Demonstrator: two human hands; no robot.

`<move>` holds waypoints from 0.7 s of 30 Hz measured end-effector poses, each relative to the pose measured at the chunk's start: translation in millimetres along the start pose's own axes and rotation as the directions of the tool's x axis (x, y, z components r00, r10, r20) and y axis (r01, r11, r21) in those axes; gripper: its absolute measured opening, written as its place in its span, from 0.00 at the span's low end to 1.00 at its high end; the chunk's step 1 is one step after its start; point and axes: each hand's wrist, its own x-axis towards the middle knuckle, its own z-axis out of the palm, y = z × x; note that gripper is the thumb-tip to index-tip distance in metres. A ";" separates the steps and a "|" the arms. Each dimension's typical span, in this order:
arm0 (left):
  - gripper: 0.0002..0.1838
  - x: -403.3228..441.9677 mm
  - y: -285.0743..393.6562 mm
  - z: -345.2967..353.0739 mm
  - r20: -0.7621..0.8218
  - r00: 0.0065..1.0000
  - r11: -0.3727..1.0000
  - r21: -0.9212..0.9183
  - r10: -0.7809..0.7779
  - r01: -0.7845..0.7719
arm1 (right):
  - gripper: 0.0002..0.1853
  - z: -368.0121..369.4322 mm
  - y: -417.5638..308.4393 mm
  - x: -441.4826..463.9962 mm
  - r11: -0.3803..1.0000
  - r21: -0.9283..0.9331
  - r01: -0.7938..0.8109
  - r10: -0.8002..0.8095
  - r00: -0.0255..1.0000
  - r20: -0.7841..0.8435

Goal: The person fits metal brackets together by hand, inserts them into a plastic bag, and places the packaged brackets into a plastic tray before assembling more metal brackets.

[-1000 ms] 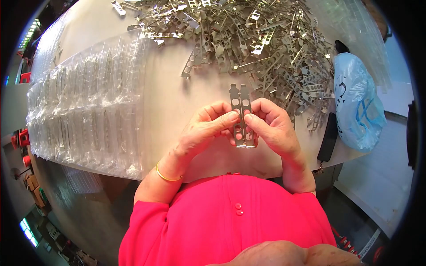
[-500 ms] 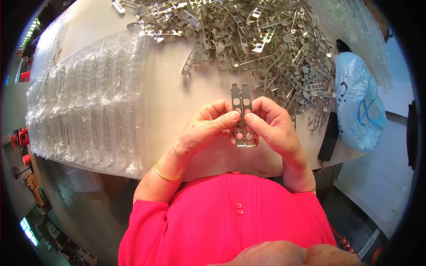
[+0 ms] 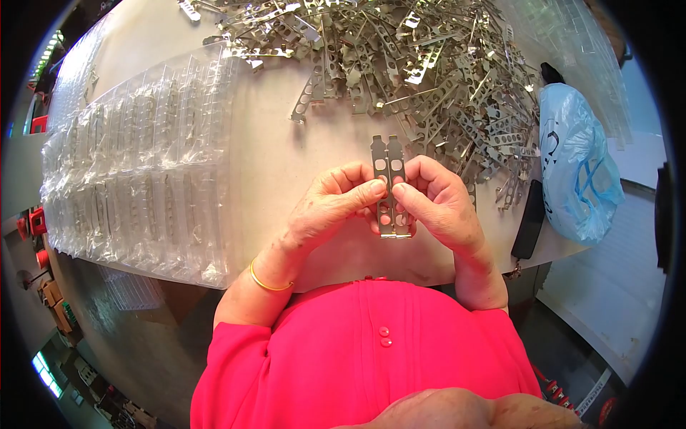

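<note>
Two flat metal brackets with round holes are held upright side by side above the table. My left hand [image 3: 332, 204] pinches the left bracket [image 3: 380, 164] between thumb and fingers. The right bracket [image 3: 396, 165] is in the grip of my right hand [image 3: 441, 206], its thumb lying on the bracket's face. The long edges of the two brackets lie close together; whether they touch is too small to tell. Beyond my hands spreads a large loose pile of similar metal brackets [image 3: 429, 79].
Clear plastic trays [image 3: 143, 171] with brackets in their slots stand on the table [image 3: 268, 136] at the left. To the right are a blue plastic bag [image 3: 579, 164] and a long black object [image 3: 528, 220]. More clear plastic trays [image 3: 572, 50] lie at the back right.
</note>
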 end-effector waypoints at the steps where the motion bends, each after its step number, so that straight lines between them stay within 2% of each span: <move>1: 0.07 0.0 0.2 0.2 0.000 1.000 1.000 -0.004 -0.002 0.002 | 0.06 0.1 -0.3 -0.1 1.000 0.000 0.000 0.000 1.000 0.000; 19: 0.07 -0.2 0.7 1.4 0.014 1.000 1.000 -0.010 0.015 -0.015 | 0.05 2.6 -1.2 -1.3 1.000 0.011 0.014 -0.013 1.000 -0.002; 21: 0.08 -0.4 0.6 1.4 0.001 1.000 1.000 -0.008 0.009 -0.009 | 0.05 5.2 -3.1 -2.1 1.000 0.007 0.008 -0.008 0.999 -0.042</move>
